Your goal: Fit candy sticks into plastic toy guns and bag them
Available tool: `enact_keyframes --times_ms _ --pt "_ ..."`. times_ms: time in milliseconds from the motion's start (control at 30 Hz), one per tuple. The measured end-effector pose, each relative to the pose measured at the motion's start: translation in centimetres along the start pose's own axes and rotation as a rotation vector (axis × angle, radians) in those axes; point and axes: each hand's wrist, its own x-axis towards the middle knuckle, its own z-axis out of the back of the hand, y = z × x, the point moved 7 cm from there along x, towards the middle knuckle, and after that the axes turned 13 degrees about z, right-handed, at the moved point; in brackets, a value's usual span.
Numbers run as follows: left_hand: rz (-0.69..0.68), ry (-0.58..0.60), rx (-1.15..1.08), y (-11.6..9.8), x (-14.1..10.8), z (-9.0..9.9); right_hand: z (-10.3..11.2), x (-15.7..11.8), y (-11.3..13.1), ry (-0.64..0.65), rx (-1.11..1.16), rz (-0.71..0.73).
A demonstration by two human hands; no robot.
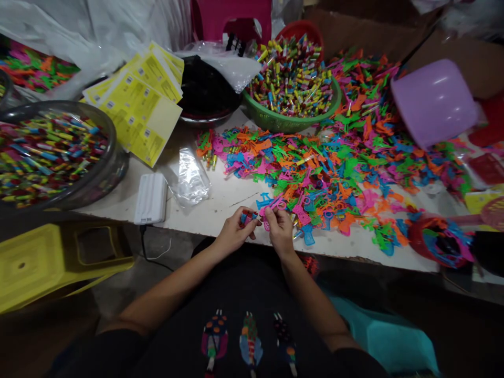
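At the table's front edge, my left hand point(237, 230) is curled around small tubes point(247, 216) with red and blue colouring. Close beside it on the right, my right hand point(280, 229) pinches a pink plastic toy gun point(266, 218) between thumb and fingers. The two hands nearly meet. Just above them lies a blue plastic piece point(263, 200) on the white table point(228, 197). A big pile of colourful plastic toy guns point(315, 173) spreads to the right of my hands.
A green basket point(275, 122) and a dark tub point(118, 152) hold many small tubes. Yellow printed sheets point(144, 118), a white power bank point(150, 198) and a clear plastic bag point(191, 176) lie left. A purple basin point(435, 104) and red bowl point(417, 239) are right.
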Motion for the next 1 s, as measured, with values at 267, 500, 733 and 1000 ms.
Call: enact_keyframes --times_ms 267,500,733,1000 --pt "0.200 0.127 -0.231 0.5 0.0 -0.5 0.0 0.0 -0.4 0.029 0.059 -0.015" --pt "0.206 0.142 -0.261 0.7 -0.1 -0.5 -0.4 -0.5 -0.5 0.039 0.028 -0.043" --pt "0.018 0.073 0.012 0.2 0.4 -1.3 0.5 -0.3 -0.6 0.033 -0.163 -0.022" --pt "0.181 -0.043 0.012 4.1 3.8 -0.4 8.0 6.2 1.9 -0.047 -1.075 0.130"
